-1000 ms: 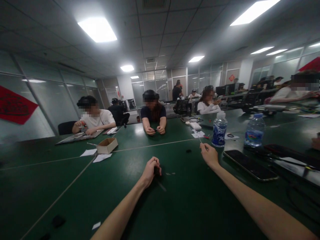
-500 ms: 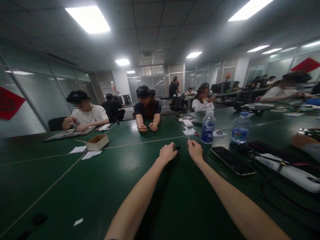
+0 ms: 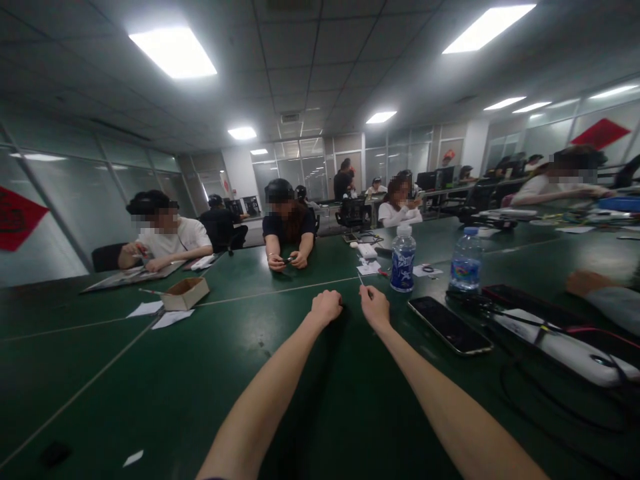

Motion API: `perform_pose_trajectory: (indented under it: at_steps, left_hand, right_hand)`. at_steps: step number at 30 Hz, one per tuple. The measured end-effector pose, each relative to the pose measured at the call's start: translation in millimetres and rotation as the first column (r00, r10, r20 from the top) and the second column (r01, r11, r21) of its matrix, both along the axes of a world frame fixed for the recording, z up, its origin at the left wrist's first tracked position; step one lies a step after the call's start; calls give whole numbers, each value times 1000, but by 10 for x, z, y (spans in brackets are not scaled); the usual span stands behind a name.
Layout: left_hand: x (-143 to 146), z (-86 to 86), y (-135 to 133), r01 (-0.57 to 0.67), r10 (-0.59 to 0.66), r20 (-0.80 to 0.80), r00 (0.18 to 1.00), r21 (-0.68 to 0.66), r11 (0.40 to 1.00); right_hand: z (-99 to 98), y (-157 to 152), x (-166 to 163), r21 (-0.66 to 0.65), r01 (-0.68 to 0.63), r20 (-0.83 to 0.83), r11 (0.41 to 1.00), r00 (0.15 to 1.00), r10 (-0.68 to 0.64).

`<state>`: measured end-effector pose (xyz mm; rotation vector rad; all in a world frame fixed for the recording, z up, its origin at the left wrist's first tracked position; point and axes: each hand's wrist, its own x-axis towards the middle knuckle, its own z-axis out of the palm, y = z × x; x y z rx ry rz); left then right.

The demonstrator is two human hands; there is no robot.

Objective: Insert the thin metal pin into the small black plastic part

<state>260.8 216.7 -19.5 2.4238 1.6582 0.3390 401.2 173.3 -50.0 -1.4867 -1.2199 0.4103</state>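
Both my arms stretch far out over the dark green table (image 3: 210, 373). My left hand (image 3: 327, 307) is curled into a fist, resting on the table; whatever is inside it is hidden. My right hand (image 3: 374, 306) lies close beside it, fingers pinched on a thin stick (image 3: 361, 281) that points up and away. A blue-labelled water bottle (image 3: 403, 259) stands just beyond my right hand, and a black phone (image 3: 449, 325) lies flat to its right.
A second water bottle (image 3: 465, 260) stands further right, beside cables and a white power strip (image 3: 565, 347). A small cardboard box (image 3: 186, 293) and paper slips (image 3: 146, 309) lie at left. Several people sit across the table; another person's hand (image 3: 583, 283) rests at right.
My left hand has moved forward and right until it lies next to my right hand. Both arms have reached further out, and the view has shifted slightly.
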Motion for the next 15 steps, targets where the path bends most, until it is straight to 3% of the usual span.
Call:
perform_pose_trajectory:
  at_steps: [3,7,13,15]
  left_hand:
    - [-246,106,-75,21,-21,-80,997,-7,1000]
    - [-795,292,-335,24,-20,-195,980,15,1000]
    - [-1908,562,-1023,-53,55,-307,950,16,998]
    - [-2306,620,-1309,-152,137,-315,939,-22,988]
  right_hand:
    - [6,-10,-2,-16,-35,-24,999,999,34]
    - [1,-9,-5,-32,-82,-49,996,996,80]
    - [-9,-1,-2,-56,-108,-47,993,993,106]
    - [-5,0,-2,-61,-98,-31,993,995,97]
